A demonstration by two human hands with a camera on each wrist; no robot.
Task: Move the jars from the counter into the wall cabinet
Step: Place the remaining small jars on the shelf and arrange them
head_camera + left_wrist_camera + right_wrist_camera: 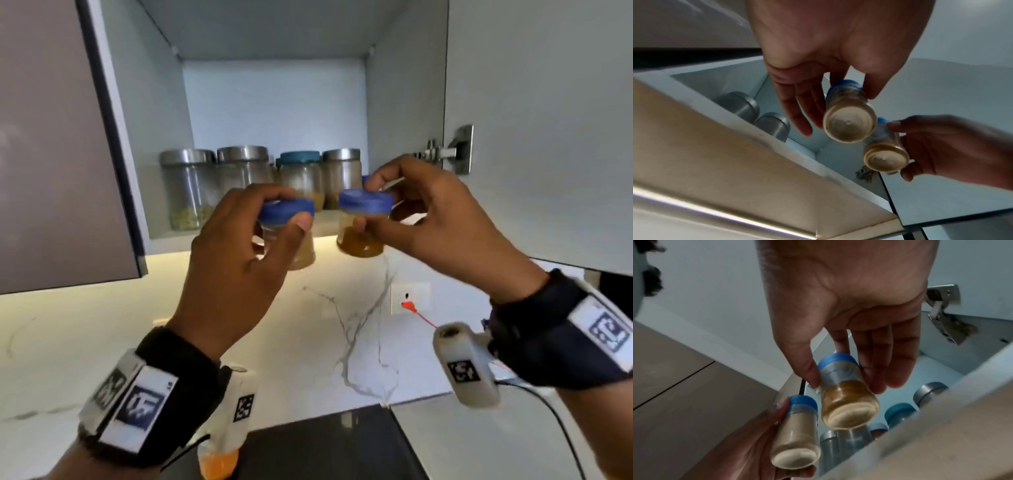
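Note:
Two small clear jars with blue lids are held up in front of the open wall cabinet [171,241]. My left hand [291,210] grips the jar of pale powder [305,255] [849,123] [795,434] by its neck. My right hand [365,205] pinches the jar of brownish-yellow powder [359,243] [885,159] [846,402] just under its lid. Both jars hang side by side, level with the shelf's front edge. On the shelf stand several taller jars, three with steel lids [188,188] and one with a teal lid [301,178].
The cabinet door [548,102] hangs open on the right, with its hinge [452,150] close behind my right hand. A closed brown cabinet front [51,137] is on the left. Below are a marble backsplash, a wall socket [409,298], a dark hob [325,445] and an orange-filled jar [219,462].

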